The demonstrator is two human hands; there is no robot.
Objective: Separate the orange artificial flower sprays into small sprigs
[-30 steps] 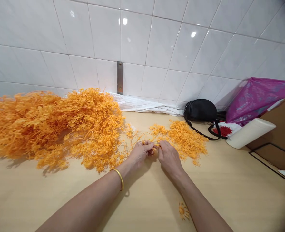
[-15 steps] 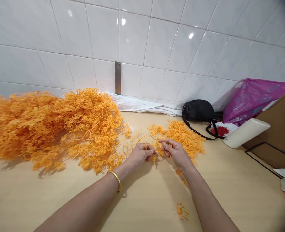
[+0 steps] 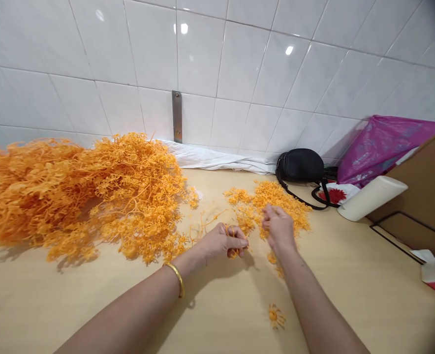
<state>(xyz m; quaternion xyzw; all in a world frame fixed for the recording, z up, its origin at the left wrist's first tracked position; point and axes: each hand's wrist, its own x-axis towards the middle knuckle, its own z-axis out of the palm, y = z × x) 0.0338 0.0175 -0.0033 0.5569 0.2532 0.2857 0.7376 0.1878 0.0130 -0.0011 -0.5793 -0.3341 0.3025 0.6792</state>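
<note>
My left hand (image 3: 228,242) is closed around a thin orange artificial flower stem (image 3: 217,215), with bits of orange showing between the fingers. The stem trails back to the left over the table. Over the near edge of a heap of small loose orange flower pieces (image 3: 276,196) is my right hand (image 3: 279,227), its fingers curled in; whatever they hold is hidden. To the left lies a big bushy pile of orange artificial flower sprays (image 3: 136,196). One single orange flower piece (image 3: 275,316) rests on the table near my right forearm.
Along the tiled wall runs a white cloth (image 3: 217,160). Further right are a black bag (image 3: 300,165) with its strap, a cream cylinder (image 3: 372,197), a purple plastic bag (image 3: 383,145), a cardboard box (image 3: 420,196) and a black wire frame (image 3: 396,241).
My right hand has moved away from my left, up and to the right over the heap of loose pieces. My left hand has shifted slightly right, still gripping the stem.
</note>
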